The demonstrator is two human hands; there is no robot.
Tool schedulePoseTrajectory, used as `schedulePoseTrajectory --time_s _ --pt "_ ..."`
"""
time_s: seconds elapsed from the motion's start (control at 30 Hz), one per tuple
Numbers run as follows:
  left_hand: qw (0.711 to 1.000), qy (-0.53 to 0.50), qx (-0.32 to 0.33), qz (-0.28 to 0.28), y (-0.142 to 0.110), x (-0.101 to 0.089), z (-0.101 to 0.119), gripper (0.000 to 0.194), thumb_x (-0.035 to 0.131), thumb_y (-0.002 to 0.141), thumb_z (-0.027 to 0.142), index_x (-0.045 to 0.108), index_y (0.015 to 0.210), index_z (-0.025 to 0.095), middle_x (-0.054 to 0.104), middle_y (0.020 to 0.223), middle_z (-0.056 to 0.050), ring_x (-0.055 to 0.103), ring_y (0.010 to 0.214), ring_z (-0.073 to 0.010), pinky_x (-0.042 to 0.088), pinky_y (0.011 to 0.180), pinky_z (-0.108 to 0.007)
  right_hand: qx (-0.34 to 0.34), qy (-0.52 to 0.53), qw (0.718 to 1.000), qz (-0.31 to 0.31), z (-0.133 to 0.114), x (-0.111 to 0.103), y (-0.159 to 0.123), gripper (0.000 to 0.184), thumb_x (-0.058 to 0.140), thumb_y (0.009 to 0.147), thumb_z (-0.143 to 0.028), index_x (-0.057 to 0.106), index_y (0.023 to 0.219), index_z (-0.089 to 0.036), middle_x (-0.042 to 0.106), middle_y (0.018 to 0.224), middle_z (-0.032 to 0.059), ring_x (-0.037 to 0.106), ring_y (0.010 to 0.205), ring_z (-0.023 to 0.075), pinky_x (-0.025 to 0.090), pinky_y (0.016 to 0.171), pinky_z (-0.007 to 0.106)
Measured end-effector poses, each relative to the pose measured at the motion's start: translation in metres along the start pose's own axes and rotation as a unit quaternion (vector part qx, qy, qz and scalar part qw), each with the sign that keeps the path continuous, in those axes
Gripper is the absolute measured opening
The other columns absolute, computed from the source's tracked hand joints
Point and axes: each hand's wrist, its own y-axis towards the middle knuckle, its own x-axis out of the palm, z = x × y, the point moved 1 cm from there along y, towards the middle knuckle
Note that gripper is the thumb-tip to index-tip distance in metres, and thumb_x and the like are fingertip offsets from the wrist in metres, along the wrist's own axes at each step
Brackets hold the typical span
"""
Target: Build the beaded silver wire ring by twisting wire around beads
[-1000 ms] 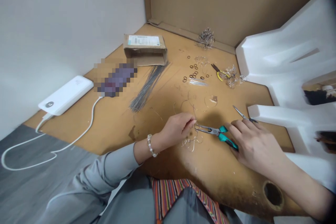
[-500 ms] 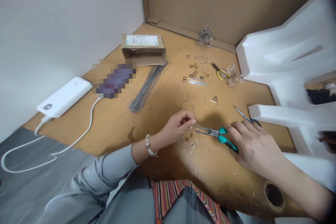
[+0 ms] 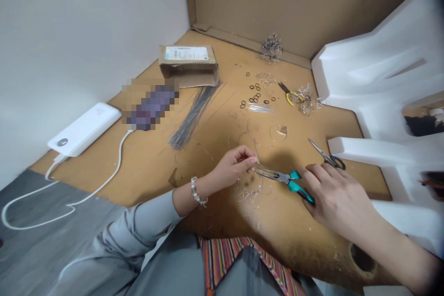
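Your left hand [image 3: 231,166] pinches fine wire [image 3: 255,169] at the tips of teal-handled pliers [image 3: 282,176] gripped in your right hand [image 3: 338,201], near the front edge of the bench [image 3: 149,166], a cardboard wall [image 3: 294,4] rising behind.

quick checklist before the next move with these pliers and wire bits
1. Right hand holding the teal-handled pliers firmly: ok
2. Left hand pinching a wire at the pliers' tip: cannot tell, too fine to see
3. Pliers' grip closed on that wire: cannot tell
4. Scissors within reach, just past the right fingers: ok
5. Work area free of loose wire scraps: not ok, they lie just below the pliers' tip
6. Wire bundle away from the hands: ok
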Motion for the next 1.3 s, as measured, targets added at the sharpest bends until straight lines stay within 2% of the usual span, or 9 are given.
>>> schedulePoseTrajectory --time_s 0.17,0.37,1.0,1.3 --pt "0.989 0.114 0.098 0.015 -0.003 0.001 -0.001 0.022 0.054 0.086 0.035 0.051 0.077 0.016 0.056 0.078 -0.003 0.051 0.070 -0.0112 0.043 0.066 -0.025 0.017 0.012 1.000 -0.016 -0.005 -0.003 -0.004 0.028 0.058 0.071 -0.024 0.056 0.099 -0.018 0.061 0.083 0.0065 0.056 0.075 0.0242 0.037 0.064 0.033" --pt "0.970 0.189 0.153 0.005 -0.008 0.002 0.004 0.019 0.049 0.089 0.031 0.051 0.077 0.017 0.058 0.082 -0.005 0.054 0.075 -0.0137 0.043 0.068 -0.027 0.017 0.054 0.998 -0.039 -0.004 -0.010 -0.003 0.023 0.056 0.067 -0.019 0.056 0.090 -0.020 0.060 0.076 0.0033 0.057 0.067 0.0210 0.035 0.057 0.031" --pt "0.968 0.178 0.174 -0.022 -0.009 0.002 0.006 0.020 0.049 0.090 0.031 0.051 0.076 0.016 0.057 0.082 -0.006 0.053 0.074 -0.0131 0.042 0.067 -0.026 0.037 0.096 0.992 -0.074 -0.001 -0.012 -0.007 0.028 0.054 0.065 -0.019 0.056 0.092 -0.021 0.063 0.079 0.0029 0.062 0.068 0.0204 0.036 0.054 0.030" --pt "0.966 0.182 0.178 -0.029 -0.009 0.001 0.003 0.018 0.049 0.090 0.029 0.051 0.078 0.016 0.057 0.081 -0.005 0.053 0.073 -0.0128 0.042 0.067 -0.026 0.023 0.091 0.992 -0.088 0.002 -0.018 -0.004 0.025 0.057 0.066 -0.018 0.056 0.091 -0.020 0.062 0.083 0.0046 0.061 0.074 0.0230 0.039 0.061 0.032"
